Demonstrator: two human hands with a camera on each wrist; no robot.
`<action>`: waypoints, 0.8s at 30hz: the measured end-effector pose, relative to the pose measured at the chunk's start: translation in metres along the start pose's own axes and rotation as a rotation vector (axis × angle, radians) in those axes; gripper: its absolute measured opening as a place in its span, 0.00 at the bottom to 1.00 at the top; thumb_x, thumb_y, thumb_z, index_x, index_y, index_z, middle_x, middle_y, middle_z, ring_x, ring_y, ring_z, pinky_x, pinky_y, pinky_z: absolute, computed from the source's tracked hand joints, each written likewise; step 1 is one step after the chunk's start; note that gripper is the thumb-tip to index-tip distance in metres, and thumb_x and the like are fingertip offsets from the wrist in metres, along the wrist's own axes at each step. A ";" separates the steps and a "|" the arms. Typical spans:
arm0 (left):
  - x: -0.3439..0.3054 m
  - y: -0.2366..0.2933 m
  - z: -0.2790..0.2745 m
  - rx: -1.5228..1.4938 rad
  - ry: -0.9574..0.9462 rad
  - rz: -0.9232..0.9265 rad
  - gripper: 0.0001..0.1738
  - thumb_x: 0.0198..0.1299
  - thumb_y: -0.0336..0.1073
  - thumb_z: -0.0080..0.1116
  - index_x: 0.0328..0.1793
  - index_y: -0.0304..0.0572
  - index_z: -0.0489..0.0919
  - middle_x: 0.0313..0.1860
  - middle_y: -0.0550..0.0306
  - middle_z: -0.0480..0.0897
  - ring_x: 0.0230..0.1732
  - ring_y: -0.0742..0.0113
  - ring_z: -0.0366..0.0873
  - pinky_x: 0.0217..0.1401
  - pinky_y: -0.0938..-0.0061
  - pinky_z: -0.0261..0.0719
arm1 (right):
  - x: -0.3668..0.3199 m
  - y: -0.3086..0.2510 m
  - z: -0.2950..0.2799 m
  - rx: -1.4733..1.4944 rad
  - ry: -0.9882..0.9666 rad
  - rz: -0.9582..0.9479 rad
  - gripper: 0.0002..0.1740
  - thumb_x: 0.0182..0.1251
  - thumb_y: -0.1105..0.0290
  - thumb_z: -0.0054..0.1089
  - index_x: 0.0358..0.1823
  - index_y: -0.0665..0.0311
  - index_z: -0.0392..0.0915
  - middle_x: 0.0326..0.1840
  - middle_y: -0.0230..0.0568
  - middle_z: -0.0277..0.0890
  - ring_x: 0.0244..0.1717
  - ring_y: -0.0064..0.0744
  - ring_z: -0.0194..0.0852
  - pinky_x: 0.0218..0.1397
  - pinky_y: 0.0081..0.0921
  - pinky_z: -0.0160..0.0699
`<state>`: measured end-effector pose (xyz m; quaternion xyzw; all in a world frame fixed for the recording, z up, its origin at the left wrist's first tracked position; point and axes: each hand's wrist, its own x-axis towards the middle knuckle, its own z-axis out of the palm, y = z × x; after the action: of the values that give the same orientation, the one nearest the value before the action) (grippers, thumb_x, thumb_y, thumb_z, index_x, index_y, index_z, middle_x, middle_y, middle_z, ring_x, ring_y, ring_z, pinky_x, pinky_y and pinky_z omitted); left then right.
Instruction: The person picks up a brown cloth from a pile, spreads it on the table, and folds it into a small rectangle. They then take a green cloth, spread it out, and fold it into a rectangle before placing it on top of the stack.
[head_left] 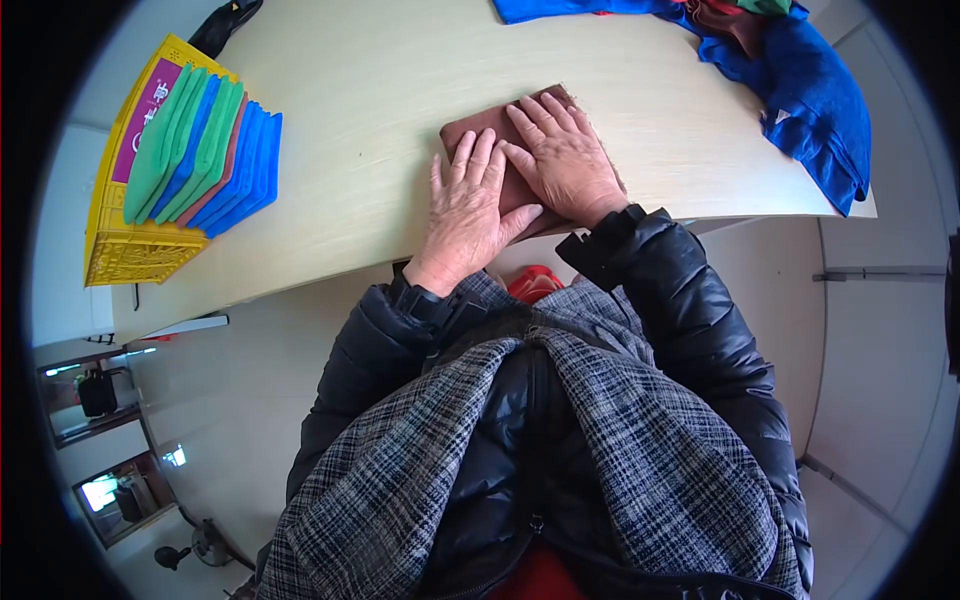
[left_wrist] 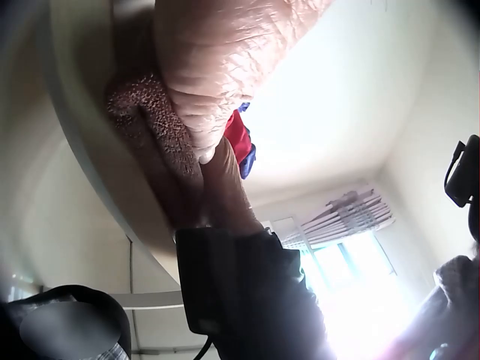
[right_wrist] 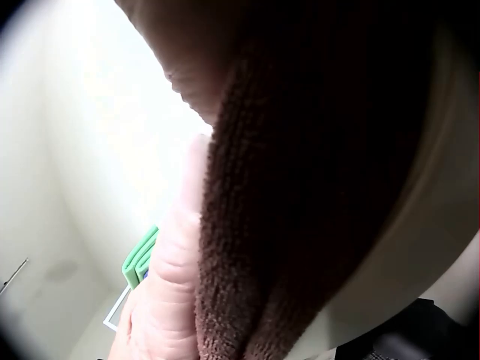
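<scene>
A folded brown towel (head_left: 514, 190) lies on the table near its front edge. My left hand (head_left: 467, 207) rests flat on its left part, fingers straight and thumb pointing toward the right hand. On its right part lies my right hand (head_left: 568, 160), palm down with extended fingers; its thumb side is right by the left fingertips. In the left wrist view the looped pile of the towel's folded edge (left_wrist: 161, 124) shows under the palm. The right wrist view has the thick folded towel (right_wrist: 232, 255) close up, mostly dark, with the left hand (right_wrist: 169, 300) beside it.
A yellow plastic basket (head_left: 150, 250) stands at the table's left, with several folded green, blue and brown towels (head_left: 215, 150) upright beside it. Loose blue cloth (head_left: 820, 115) with red and green pieces is heaped at the far right. The table's front edge (head_left: 300, 283) runs close to the body.
</scene>
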<state>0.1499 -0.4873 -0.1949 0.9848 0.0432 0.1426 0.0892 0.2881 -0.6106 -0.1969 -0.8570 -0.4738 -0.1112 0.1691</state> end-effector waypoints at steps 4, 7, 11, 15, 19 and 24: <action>-0.008 0.000 -0.003 -0.002 -0.003 -0.028 0.49 0.69 0.65 0.53 0.84 0.41 0.56 0.86 0.49 0.52 0.87 0.48 0.44 0.83 0.34 0.44 | 0.000 0.010 -0.008 -0.020 -0.011 0.087 0.34 0.81 0.45 0.40 0.77 0.60 0.66 0.81 0.45 0.61 0.83 0.47 0.51 0.84 0.44 0.47; -0.013 0.000 -0.006 -0.012 -0.015 -0.033 0.48 0.69 0.65 0.52 0.85 0.41 0.55 0.87 0.49 0.52 0.87 0.49 0.44 0.83 0.34 0.44 | -0.009 0.028 -0.021 -0.053 -0.027 0.172 0.32 0.80 0.48 0.42 0.75 0.60 0.68 0.79 0.46 0.64 0.81 0.48 0.54 0.82 0.44 0.50; -0.020 -0.007 -0.009 -0.014 0.049 0.011 0.46 0.69 0.63 0.54 0.82 0.37 0.60 0.83 0.45 0.58 0.85 0.48 0.49 0.80 0.33 0.51 | -0.025 0.039 -0.042 -0.101 0.053 0.184 0.26 0.77 0.56 0.51 0.70 0.61 0.73 0.73 0.47 0.71 0.76 0.50 0.63 0.78 0.44 0.59; -0.006 -0.027 -0.022 -0.039 0.133 -0.040 0.39 0.71 0.56 0.55 0.78 0.37 0.65 0.81 0.44 0.62 0.82 0.47 0.56 0.80 0.40 0.54 | -0.044 -0.013 -0.089 0.113 0.298 0.012 0.19 0.67 0.72 0.63 0.59 0.63 0.80 0.60 0.50 0.81 0.62 0.53 0.77 0.67 0.43 0.72; 0.028 -0.048 -0.029 -0.254 0.219 -0.086 0.25 0.61 0.36 0.65 0.62 0.34 0.73 0.56 0.37 0.80 0.59 0.38 0.77 0.62 0.49 0.74 | -0.065 -0.036 -0.091 0.207 0.221 0.059 0.14 0.70 0.75 0.62 0.55 0.66 0.81 0.52 0.51 0.82 0.49 0.54 0.83 0.52 0.39 0.83; 0.017 -0.051 -0.018 -0.318 0.335 -0.190 0.23 0.61 0.34 0.65 0.62 0.37 0.74 0.49 0.42 0.81 0.53 0.43 0.78 0.59 0.52 0.76 | -0.058 -0.019 -0.071 0.181 0.084 0.104 0.15 0.76 0.67 0.54 0.58 0.66 0.79 0.51 0.52 0.80 0.53 0.54 0.78 0.57 0.43 0.77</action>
<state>0.1577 -0.4328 -0.1830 0.9126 0.1267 0.2997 0.2474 0.2395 -0.6743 -0.1486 -0.8563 -0.4294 -0.0947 0.2711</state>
